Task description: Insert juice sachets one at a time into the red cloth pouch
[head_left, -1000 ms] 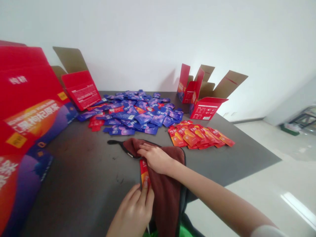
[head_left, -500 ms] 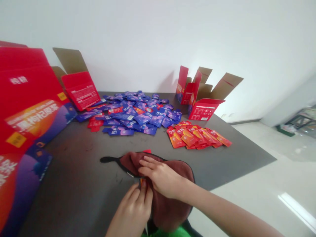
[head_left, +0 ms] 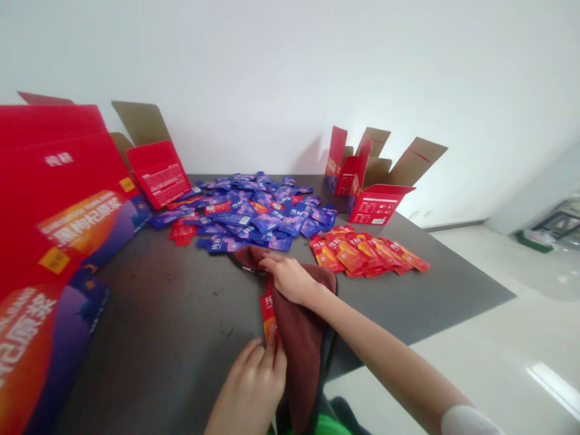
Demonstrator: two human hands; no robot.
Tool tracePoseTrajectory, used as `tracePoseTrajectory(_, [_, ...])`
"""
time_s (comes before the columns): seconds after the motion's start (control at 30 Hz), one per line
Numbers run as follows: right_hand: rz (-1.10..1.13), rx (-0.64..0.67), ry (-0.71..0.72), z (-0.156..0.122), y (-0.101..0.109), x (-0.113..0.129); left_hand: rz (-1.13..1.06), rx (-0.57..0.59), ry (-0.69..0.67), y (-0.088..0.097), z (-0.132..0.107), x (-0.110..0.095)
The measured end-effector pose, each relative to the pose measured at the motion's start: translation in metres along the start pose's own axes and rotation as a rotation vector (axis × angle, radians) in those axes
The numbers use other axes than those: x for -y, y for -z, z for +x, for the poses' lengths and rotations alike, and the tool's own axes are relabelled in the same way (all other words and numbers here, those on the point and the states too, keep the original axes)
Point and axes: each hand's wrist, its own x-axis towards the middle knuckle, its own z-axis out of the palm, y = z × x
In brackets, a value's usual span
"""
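Observation:
My right hand (head_left: 290, 278) is closed on a brown cloth (head_left: 301, 350) with dark edging, which hangs in folds toward the table's near edge. Beside the cloth lies a red and orange pouch (head_left: 268, 314), its far end partly tucked under the cloth. The fingertips of my left hand (head_left: 254, 380) press on the pouch's near end, pinning it at the tabletop. Just beyond the cloth is a heap of blue-purple pouches (head_left: 254, 211), with a few red ones mixed in. To the right, red and orange pouches (head_left: 367, 254) lie overlapping in a row.
Large red and purple cartons (head_left: 67, 199) stand close on the left. An open-flapped red box (head_left: 161, 175) sits behind them. More open red boxes (head_left: 378, 202) stand at the back right of the grey table (head_left: 158, 326). A white wall (head_left: 254, 78) rises behind.
My right hand has moved away from me with the cloth, folding it and uncovering more of the red pouch. My left hand has stayed near the pouch's lower end.

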Motion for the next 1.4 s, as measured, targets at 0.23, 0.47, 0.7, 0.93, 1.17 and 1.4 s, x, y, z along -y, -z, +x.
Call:
tracePoseTrajectory(0.23, [0.046,0.088,0.086,-0.061,0.022,0.048,0.01,-0.048,0.03,0.001,0.001,-0.002])
tracePoseTrajectory(0.47, [-0.07,0.193,0.208,-0.046,-0.007,0.03,-0.02,-0.105,0.019,-0.001,-0.005,0.002])
tracePoseTrajectory(0.7, [-0.058,0.094,0.097,0.001,-0.012,-0.006,-0.035,-0.024,0.004,-0.003,-0.004,0.003])
tracePoseTrajectory(0.93, [0.043,-0.008,0.058,-0.044,0.023,0.032,0.015,-0.007,-0.004,0.001,-0.002,-0.002])
tracePoseTrajectory(1.17, [-0.114,0.191,0.187,-0.068,0.003,0.039,0.074,-0.115,-0.055,-0.004,-0.006,0.001])
tracePoseTrajectory(1.4, [-0.134,0.132,0.163,-0.024,-0.014,0.004,0.02,-0.084,-0.065,-0.006,-0.005,0.004])
